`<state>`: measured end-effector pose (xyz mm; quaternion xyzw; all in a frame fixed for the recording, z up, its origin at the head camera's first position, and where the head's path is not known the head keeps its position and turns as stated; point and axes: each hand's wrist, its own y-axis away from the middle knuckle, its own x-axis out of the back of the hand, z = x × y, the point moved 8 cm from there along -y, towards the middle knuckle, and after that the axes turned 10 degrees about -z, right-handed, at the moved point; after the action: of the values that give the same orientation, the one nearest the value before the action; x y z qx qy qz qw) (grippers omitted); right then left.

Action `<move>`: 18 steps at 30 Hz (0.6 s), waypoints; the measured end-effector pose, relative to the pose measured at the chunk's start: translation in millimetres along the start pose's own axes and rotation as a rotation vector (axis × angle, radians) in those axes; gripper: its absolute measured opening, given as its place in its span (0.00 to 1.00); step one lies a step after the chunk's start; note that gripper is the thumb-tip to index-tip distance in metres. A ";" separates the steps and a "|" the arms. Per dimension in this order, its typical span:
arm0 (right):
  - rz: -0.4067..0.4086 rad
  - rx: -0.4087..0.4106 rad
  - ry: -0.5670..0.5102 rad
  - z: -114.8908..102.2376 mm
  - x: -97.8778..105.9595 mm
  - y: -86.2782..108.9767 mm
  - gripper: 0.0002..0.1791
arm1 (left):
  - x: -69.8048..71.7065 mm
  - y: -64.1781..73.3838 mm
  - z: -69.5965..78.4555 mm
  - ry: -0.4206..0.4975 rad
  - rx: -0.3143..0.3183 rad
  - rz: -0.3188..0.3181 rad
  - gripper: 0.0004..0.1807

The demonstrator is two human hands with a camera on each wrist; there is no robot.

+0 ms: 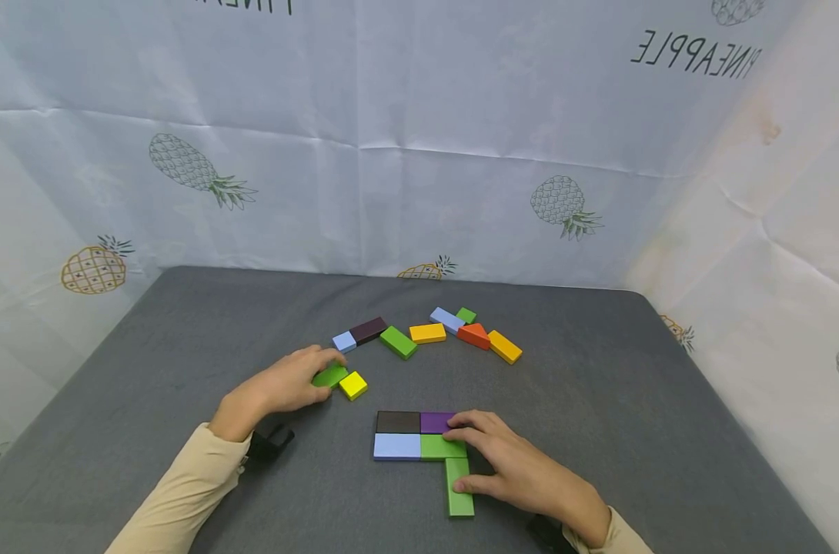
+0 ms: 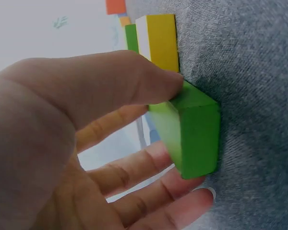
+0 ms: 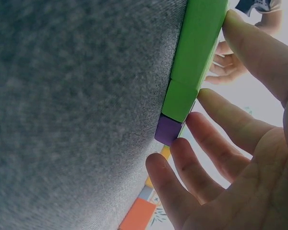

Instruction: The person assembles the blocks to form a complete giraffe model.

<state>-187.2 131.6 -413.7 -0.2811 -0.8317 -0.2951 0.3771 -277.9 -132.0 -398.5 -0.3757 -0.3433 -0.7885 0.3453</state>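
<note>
My left hand (image 1: 288,382) pinches a green block (image 1: 331,375) between thumb and fingers; in the left wrist view that block (image 2: 199,139) lies on the cloth. A small yellow block (image 1: 353,385) sits right beside it. My right hand (image 1: 516,462) rests its relaxed fingertips on a flat group of blocks. The group has a dark block (image 1: 398,422) and a purple block (image 1: 435,422) in the back row. A light blue block (image 1: 396,446) and a green block (image 1: 433,447) lie in front, and an upright-running green block (image 1: 459,500) extends toward me under the thumb.
Farther back lie loose blocks: a small blue one (image 1: 344,342), a dark one (image 1: 368,329), a green one (image 1: 398,342), an orange-yellow one (image 1: 427,333), and a red triangle (image 1: 474,335). A patterned curtain (image 1: 406,208) hangs behind the grey table (image 1: 600,369).
</note>
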 end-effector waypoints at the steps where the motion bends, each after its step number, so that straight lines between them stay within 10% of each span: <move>1: -0.001 0.000 -0.002 0.1 0.0 0.1 0.33 | 0.5 0.3 -0.4 0.001 0.010 -0.002 0.23; 18: 0.000 -0.002 -0.005 -0.6 0.5 0.4 0.33 | 3.9 14.1 5.2 0.036 0.052 -0.087 0.21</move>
<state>-186.9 131.6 -412.9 -0.2821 -0.8324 -0.2952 0.3747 -266.6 -136.4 -388.8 -0.3372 -0.3735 -0.8003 0.3261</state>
